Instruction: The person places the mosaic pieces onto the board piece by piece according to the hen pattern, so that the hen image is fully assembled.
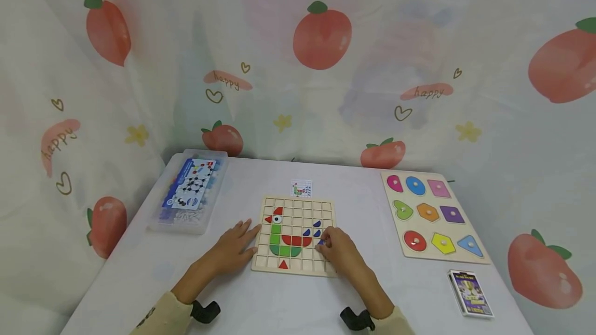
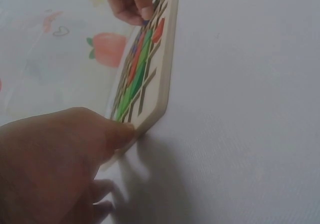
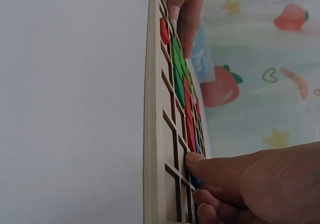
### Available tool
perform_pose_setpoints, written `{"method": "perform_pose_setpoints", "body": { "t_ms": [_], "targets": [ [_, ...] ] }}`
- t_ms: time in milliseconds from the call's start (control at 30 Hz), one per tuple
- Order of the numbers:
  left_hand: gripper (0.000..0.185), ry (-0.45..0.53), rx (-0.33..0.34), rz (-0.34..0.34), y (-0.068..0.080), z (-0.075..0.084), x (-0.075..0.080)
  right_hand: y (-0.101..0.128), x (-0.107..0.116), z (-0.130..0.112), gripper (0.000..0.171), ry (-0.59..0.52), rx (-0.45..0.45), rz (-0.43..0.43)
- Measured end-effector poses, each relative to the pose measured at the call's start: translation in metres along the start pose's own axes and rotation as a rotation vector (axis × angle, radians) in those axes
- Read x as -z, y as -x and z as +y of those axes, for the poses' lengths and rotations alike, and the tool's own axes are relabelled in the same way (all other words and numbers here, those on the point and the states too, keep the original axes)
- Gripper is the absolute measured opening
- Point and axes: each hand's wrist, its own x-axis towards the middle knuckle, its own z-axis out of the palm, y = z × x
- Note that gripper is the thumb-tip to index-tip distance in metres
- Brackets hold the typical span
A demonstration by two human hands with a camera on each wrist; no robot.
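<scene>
Blue piece [image 1: 321, 242] pinched in right hand [image 1: 342, 252] over grid board [image 1: 295, 268]; left hand [image 1: 231, 248] flat, fingers straight against board's left edge.

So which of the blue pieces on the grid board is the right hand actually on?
The lowest blue piece, pinched at the right hand's fingertips. The other two blue pieces sit above it on the grid board, untouched.

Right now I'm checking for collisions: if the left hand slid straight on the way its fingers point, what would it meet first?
The left hand lies flat with its fingers pointing right, already at the wooden grid board. It would push that board's left edge first, probably before reaching the green pieces.
</scene>
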Motion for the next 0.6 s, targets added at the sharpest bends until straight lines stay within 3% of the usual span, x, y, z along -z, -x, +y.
{"method": "perform_pose_setpoints", "body": {
  "t_ms": [267,500,600],
  "targets": [
    [0.063,-0.01,0.001,-0.001,-0.001,-0.0013,-0.002,-0.0008,0.0004,-0.0034,0.021,-0.014,-0.005,-0.036],
    [0.063,-0.006,0.009,0.004,-0.0004,-0.0009,-0.0022,0.0,-0.0005,-0.004,0.006,0.04,0.02,-0.004],
    [0.063,-0.007,0.008,0.007,-0.0006,-0.0014,-0.0027,-0.0009,-0.0004,-0.0024,0.007,0.051,0.006,0.005]
  ]
}}
